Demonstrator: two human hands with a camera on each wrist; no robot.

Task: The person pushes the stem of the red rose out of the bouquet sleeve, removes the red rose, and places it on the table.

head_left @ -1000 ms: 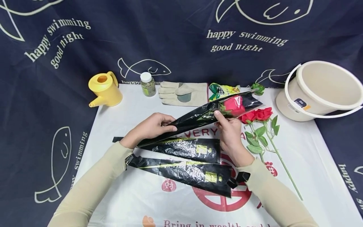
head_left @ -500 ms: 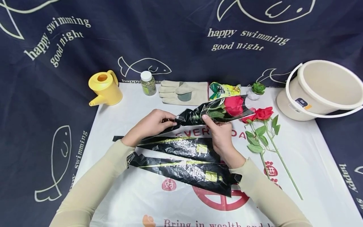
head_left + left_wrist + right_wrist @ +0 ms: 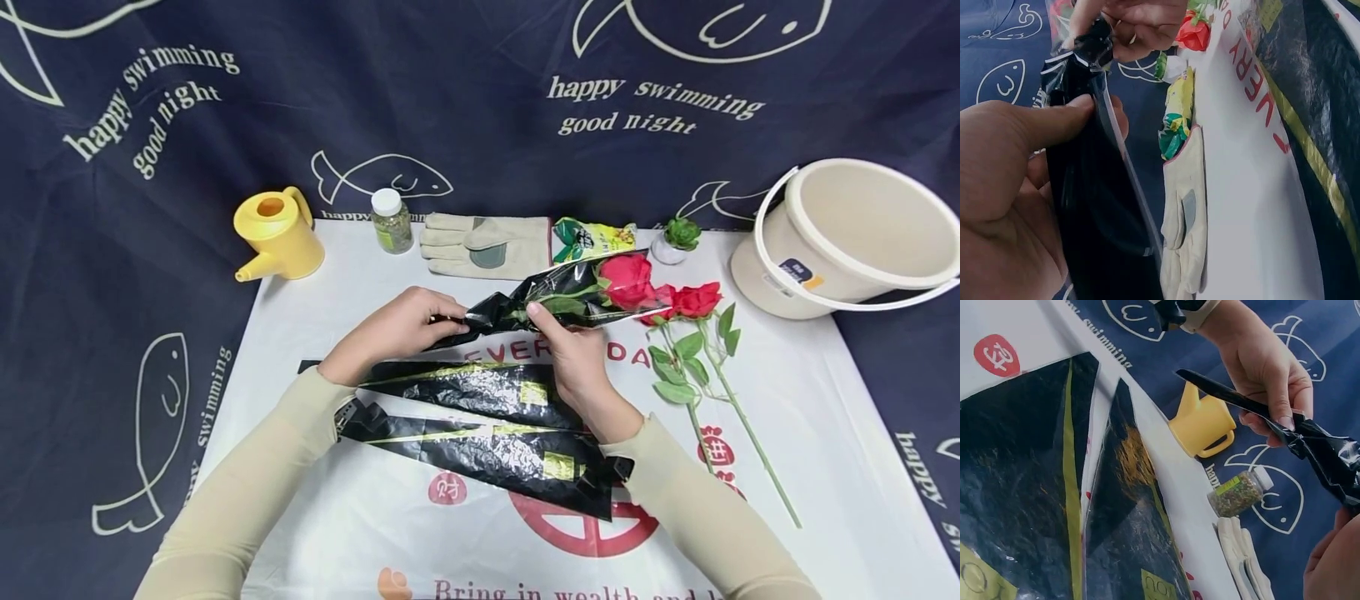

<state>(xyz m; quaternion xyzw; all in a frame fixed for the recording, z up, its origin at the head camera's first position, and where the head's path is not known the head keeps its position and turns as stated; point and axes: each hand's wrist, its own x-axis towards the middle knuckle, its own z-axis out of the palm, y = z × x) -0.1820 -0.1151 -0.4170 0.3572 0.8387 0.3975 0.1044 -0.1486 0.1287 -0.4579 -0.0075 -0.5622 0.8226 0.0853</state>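
Observation:
Raised over the table is a red rose (image 3: 626,279) in a black flower sleeve (image 3: 489,313) with a clear front, its bloom toward the right. My left hand (image 3: 401,333) pinches the narrow lower part between thumb and fingers; in the left wrist view the thumb (image 3: 1069,119) lies across the black film. My right hand (image 3: 581,362) grips the sleeve below the bloom, thumb on the clear front. Between the hands the film is bunched and creased. Beneath them, two flat black sleeves, an upper one (image 3: 465,390) and a lower one (image 3: 487,454), lie on the table.
Two red roses (image 3: 696,302) with leafy stems lie at the right. Along the back stand a yellow watering can (image 3: 281,237), a jar (image 3: 392,225), work gloves (image 3: 483,246), a yellow-green packet (image 3: 596,240), a small potted plant (image 3: 678,237) and a beige bucket (image 3: 780,275).
My right hand has slid left and down along the sleeve toward my left hand. The smooth film has become gathered between them, and the wrapped rose has tilted flatter, uncovering the potted plant.

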